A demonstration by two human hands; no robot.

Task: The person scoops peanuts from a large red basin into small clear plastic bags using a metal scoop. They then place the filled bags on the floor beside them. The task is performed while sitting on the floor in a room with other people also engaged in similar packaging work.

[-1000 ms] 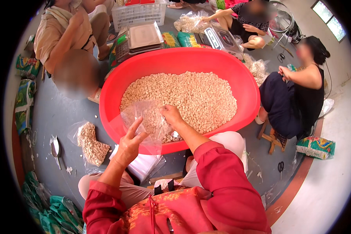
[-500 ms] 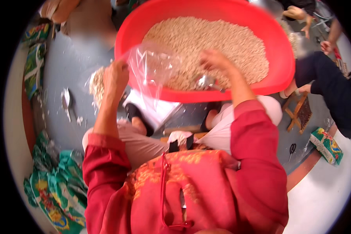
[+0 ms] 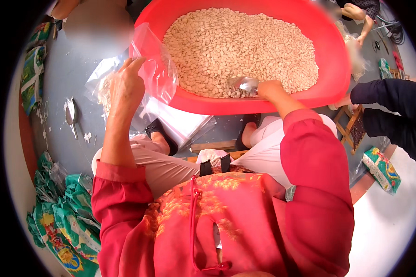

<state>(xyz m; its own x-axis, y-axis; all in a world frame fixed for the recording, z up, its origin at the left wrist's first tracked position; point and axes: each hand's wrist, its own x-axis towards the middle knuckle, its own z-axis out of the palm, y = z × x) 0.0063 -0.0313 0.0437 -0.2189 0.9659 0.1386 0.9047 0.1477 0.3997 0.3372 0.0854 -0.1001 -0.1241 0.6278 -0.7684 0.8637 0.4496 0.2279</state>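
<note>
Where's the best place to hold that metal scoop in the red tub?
The scoop is probably best gripped at its right end, coming from the right, where the right hand has it: its bowl points left, among the pale pieces.

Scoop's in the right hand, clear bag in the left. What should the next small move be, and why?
Probably ease the scoop a little deeper into the pale seeds: the right hand grips it with its metal pan down among them, near the red tub's near wall, while the clear bag in the left hand shows no seeds inside.
</note>
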